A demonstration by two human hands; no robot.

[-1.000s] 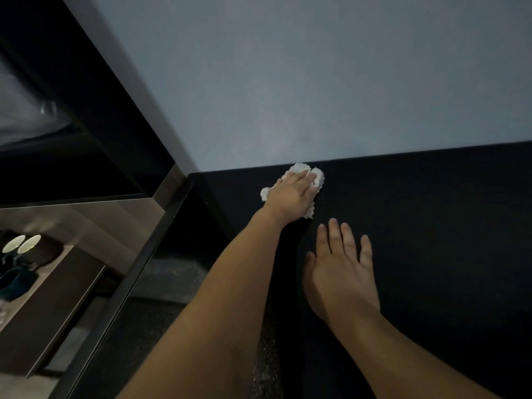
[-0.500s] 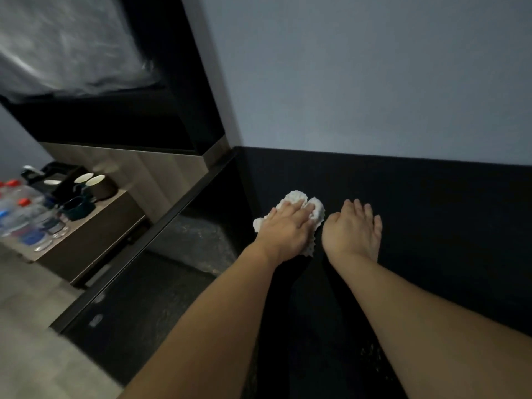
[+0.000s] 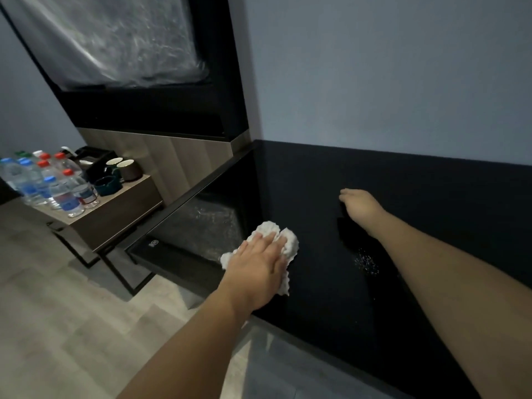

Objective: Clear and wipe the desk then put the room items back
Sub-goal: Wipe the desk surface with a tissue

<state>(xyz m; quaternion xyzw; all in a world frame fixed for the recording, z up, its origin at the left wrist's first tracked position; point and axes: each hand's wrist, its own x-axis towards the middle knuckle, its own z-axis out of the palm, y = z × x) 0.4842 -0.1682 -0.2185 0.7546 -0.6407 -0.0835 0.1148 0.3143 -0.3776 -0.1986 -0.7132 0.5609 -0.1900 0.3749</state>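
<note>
**A:** so what's seen up close? A white cloth (image 3: 283,243) is pressed flat on the black desk (image 3: 331,298), near its left front edge, by the left hand (image 3: 257,269), fingers laid straight, nothing clenched.

**B:** yep. Further back the right hand (image 3: 359,205) is rested on the desk; fingers are hidden, so its grip can't be told. Far left, water bottles (image 3: 54,188) and mugs (image 3: 123,168) are parked on a wooden side table (image 3: 115,211).
</note>
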